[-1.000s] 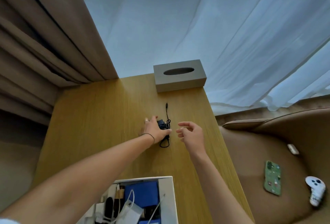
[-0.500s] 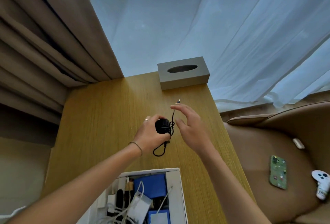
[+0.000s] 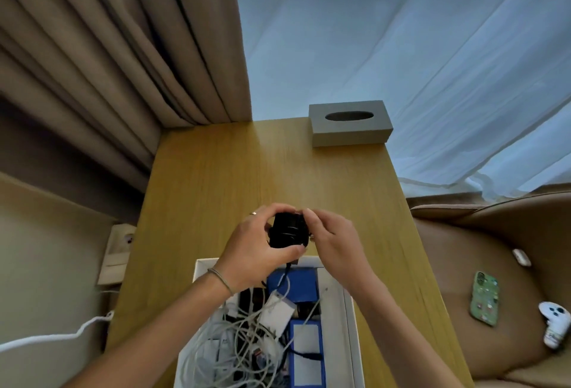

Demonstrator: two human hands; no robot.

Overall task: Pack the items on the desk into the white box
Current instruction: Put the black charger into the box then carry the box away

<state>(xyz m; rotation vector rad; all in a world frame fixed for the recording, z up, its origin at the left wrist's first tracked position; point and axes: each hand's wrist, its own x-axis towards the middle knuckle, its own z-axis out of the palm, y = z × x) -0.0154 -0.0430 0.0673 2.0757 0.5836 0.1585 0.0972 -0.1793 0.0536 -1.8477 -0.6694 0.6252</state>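
No brand, label or legible writing is showing on any item at this resolution.

The left hand point(image 3: 256, 251) is gripping a black charger point(image 3: 287, 230), a matte, blocky plastic body with a thin black cord wound around it. The thumb is pressing along its lower edge and the fingers are curling over its top. The right hand point(image 3: 332, 242) is pinching the right side of the same charger with its fingertips. Both hands are holding it above the desk point(image 3: 216, 177), just past the far rim of the white box point(image 3: 350, 310). A short tail of the cord is hanging down toward the box.

The desk is showing a smooth, light wood-grain surface. The white box is a rectangular, thin-walled container sitting at the near edge of the desk. It is holding a tangle of white cables point(image 3: 234, 341), a white adapter point(image 3: 276, 313) and two blue packages point(image 3: 293, 285).

A grey tissue box point(image 3: 350, 128) with an oval slot is standing at the far right corner of the desk. A green phone point(image 3: 484, 298) and a white controller point(image 3: 556, 322) are lying on the tan seat point(image 3: 463, 264) to the right.
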